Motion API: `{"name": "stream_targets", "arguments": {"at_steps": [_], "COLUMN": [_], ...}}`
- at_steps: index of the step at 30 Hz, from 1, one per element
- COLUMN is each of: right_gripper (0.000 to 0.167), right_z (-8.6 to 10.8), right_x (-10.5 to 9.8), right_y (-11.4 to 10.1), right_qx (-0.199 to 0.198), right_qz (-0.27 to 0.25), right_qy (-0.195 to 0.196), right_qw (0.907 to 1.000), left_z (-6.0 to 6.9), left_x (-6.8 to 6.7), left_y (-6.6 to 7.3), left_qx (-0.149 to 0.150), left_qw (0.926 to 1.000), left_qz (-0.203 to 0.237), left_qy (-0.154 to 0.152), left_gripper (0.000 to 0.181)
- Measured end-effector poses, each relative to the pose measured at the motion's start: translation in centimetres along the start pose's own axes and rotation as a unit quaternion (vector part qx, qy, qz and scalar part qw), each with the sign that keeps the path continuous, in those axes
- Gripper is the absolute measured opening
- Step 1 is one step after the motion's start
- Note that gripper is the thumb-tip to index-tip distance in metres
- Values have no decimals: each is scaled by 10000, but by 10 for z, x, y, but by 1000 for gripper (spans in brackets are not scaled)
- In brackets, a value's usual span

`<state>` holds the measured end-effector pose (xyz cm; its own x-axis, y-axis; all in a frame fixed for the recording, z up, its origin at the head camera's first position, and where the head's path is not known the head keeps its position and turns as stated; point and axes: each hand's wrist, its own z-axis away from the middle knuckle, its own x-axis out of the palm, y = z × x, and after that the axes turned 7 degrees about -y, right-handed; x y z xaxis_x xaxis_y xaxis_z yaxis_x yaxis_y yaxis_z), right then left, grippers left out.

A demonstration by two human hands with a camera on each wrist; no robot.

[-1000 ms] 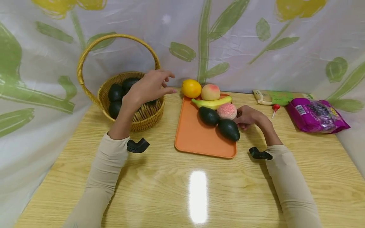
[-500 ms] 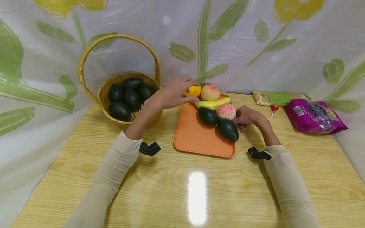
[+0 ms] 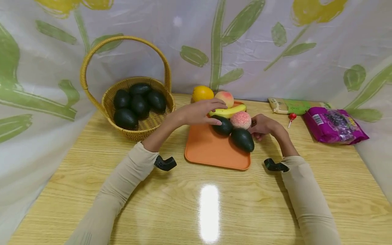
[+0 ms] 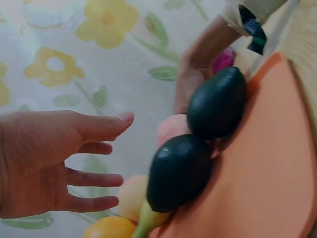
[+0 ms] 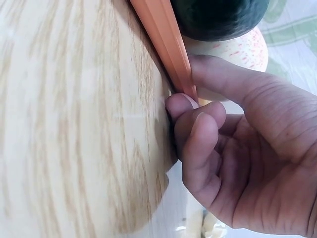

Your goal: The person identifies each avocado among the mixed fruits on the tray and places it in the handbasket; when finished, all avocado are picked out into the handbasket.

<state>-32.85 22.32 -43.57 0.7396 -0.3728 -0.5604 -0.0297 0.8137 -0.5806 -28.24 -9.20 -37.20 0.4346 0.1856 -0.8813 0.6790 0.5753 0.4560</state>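
Observation:
An orange tray [image 3: 214, 151] bears two avocados, a pink speckled peach [image 3: 241, 120], a banana [image 3: 234, 110] and another peach [image 3: 225, 98]. My left hand [image 3: 200, 112] hovers over the tray, near the farther avocado [image 3: 223, 126]. In the left wrist view its thumb and fingers are spread, with a gap to that avocado [image 4: 179, 171]. My right hand [image 3: 264, 125] grips the tray's right rim; the right wrist view shows thumb inside and curled fingers under the tray's edge [image 5: 166, 42]. The nearer avocado [image 3: 242, 139] lies beside the right hand. A yellow-orange fruit [image 3: 202, 93] sits at the tray's far left corner.
A wicker basket [image 3: 134, 134] with a tall handle stands left, holding several avocados [image 3: 125, 118]. Behind right lie a green-and-cream packet [image 3: 298, 106], a red lollipop [image 3: 292, 116] and a purple bag [image 3: 335, 126]. A flowered cloth [image 3: 245, 44] hangs behind the table.
My left hand has moved right from above the basket, past the yellow-orange fruit, to over the banana and the farther avocado. The right hand stays at the tray's rim.

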Motion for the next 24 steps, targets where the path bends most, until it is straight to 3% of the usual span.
{"name": "stream_targets", "arguments": {"at_steps": [6,15,19,24], "right_gripper": [23,29,31,28], "right_z": [-1,1,0,1], "right_x": [0,2,3,3], "right_y": [-1,-2,-3,-1], "right_qx": [15,-82,-73,-59], "right_qz": [26,-49,-31,-46], "right_qy": [-13,37,46,56], "right_qw": [10000,9999,10000,10000], "left_z": [-9,-13,-10,-7], "left_x": [11,19,20,20], "left_y": [2,3,4,3], "left_qx": [131,285,223,-152], "left_qw": [9994,9946,9947,9963], "left_qz": [-124,-103,-140,-160], "left_qy": [-297,-995,-995,-829], "left_gripper": [67,70,68,64]}}
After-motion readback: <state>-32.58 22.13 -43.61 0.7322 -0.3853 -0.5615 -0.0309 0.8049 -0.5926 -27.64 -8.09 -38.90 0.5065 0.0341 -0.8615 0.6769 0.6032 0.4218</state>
